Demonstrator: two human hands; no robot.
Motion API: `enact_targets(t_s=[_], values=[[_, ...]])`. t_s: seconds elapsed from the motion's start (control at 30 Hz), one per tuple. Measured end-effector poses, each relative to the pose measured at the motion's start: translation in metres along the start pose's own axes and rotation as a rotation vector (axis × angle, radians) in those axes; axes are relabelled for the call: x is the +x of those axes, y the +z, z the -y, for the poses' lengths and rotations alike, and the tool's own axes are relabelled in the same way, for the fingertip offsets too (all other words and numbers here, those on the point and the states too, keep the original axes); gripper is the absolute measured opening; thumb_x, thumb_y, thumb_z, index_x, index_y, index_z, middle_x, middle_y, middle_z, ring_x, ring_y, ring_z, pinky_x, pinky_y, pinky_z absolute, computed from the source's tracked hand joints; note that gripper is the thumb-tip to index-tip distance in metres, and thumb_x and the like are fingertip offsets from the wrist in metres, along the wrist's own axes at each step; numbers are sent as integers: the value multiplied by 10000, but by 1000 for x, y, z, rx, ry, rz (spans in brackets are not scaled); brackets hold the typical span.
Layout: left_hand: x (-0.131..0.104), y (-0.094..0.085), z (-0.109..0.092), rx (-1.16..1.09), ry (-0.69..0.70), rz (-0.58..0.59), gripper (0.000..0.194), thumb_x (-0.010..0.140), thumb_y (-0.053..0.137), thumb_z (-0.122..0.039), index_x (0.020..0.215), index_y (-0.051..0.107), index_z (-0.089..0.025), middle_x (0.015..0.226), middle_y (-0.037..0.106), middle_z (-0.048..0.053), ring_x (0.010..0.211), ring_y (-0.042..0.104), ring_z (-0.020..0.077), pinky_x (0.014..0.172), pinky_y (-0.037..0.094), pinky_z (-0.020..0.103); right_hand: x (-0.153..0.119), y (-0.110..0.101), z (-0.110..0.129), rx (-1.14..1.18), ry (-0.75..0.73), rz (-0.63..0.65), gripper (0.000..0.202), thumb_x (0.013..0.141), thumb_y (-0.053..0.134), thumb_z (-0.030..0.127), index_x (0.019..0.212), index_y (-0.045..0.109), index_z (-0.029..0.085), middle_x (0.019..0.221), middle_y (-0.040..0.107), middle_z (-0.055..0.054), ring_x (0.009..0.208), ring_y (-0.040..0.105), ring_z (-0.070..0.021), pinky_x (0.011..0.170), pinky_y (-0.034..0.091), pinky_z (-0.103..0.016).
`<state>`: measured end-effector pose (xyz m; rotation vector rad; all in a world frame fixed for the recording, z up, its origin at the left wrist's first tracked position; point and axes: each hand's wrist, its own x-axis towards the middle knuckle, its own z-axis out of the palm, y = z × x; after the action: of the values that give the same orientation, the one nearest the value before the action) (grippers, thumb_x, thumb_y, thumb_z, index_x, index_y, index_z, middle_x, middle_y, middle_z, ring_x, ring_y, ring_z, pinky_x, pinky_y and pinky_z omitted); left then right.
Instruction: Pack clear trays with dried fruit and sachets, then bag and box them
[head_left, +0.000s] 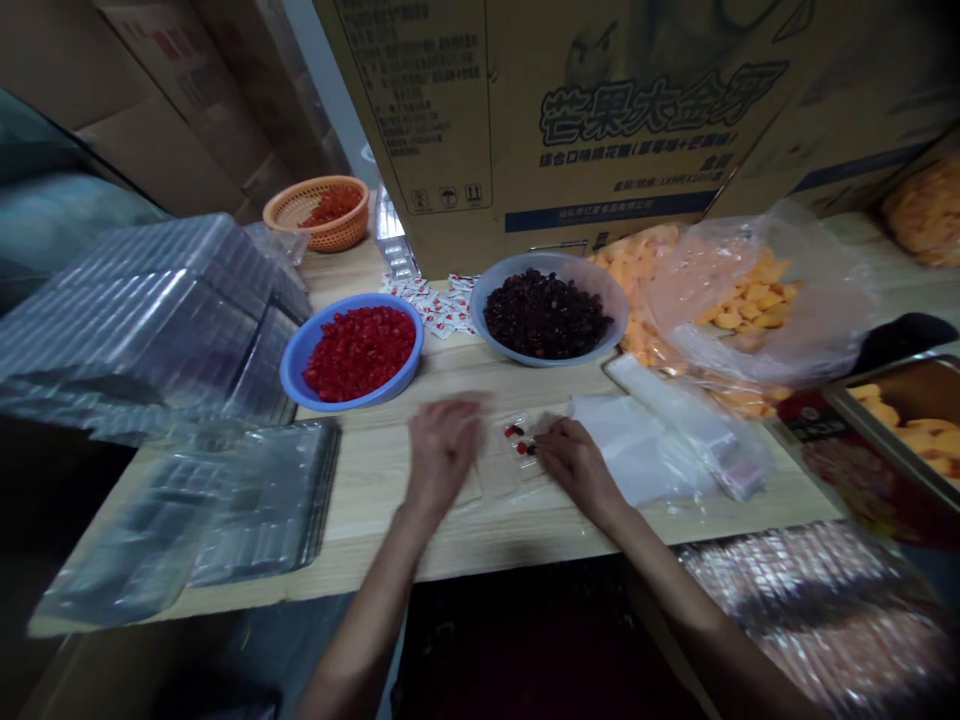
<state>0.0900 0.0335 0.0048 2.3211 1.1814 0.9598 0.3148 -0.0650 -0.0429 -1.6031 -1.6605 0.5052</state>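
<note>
By the right hand [576, 460] lie red and dark pieces [522, 448] (whether its grip pinches any, I can't tell).

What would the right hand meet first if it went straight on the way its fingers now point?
The right hand would probably meet the small red and dark pieces first; perhaps it touches the nearest, but depth is unclear.

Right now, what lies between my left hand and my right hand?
In the head view, small red and dark pieces, on or inside clear plastic, lie between the left hand and the nearer right hand.
</note>
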Motion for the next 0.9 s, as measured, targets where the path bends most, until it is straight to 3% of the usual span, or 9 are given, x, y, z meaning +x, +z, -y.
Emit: enact_targets(t_s=[0.07,0.13,0.17,0.23,0.33,0.47,0.57,0.73,0.9], values=[[23,-38,32,106,-98,-199,228,935,552,-329,1090,698,-247,1100,717,74,1066,614,254,996,435,440,2,-12,3,18,-2,-43,225,979,516,291,1001,730,225,968,611,-96,934,581,-241,834,514,-405],[49,-69,74,272,-228,-243,269,907,558,-353,1092,694,-213,1145,701,98,1107,608,275,1029,421,438,7,-24,3,5,0,-86,230,985,503,299,1003,722,233,965,619,-96,953,585,-250,838,512,-412],[63,-79,96,343,-313,-188,274,876,580,-347,1074,698,-198,1145,702,114,1112,612,288,1019,429,430,9,-29,3,-9,3,-108,227,985,501,301,1002,719,237,964,623,-96,958,587,-255,840,511,-417],[87,-87,135,386,-494,110,249,774,672,-351,962,718,-194,1031,735,115,1012,658,298,907,486,377,14,-38,4,-39,3,-131,214,981,510,302,1018,712,243,985,633,-98,971,592,-263,855,510,-429],[112,-79,168,353,-518,475,176,662,731,-341,802,722,-235,875,757,65,852,691,265,766,502,303,9,-39,11,-89,-34,-60,193,973,538,302,1042,710,246,1040,653,-101,999,600,-267,877,507,-437],[119,-69,174,338,-469,529,109,613,713,-293,715,723,-256,838,765,39,812,690,226,736,497,261,-17,-16,23,-146,-146,126,147,953,580,237,1017,711,225,1064,671,-100,1016,604,-263,855,511,-421],[114,-70,174,345,-535,497,141,589,724,-289,720,732,-237,827,767,62,803,693,235,730,506,270,-37,6,28,-207,-192,136,183,908,618,156,1067,691,209,1112,674,-113,1071,597,-284,870,516,-443],[107,-70,177,337,-636,330,55,576,713,-214,626,697,-195,737,737,135,837,704,301,785,514,348,-50,23,32,-265,-230,114,246,897,577,78,1082,679,204,1087,683,-109,1054,610,-285,877,529,-470],[102,-76,173,174,-625,95,188,687,696,-329,774,727,-166,841,755,125,889,696,268,839,504,347,-56,15,36,-217,-218,84,263,916,563,100,1108,682,235,1113,675,-104,1086,611,-278,914,532,-479]])
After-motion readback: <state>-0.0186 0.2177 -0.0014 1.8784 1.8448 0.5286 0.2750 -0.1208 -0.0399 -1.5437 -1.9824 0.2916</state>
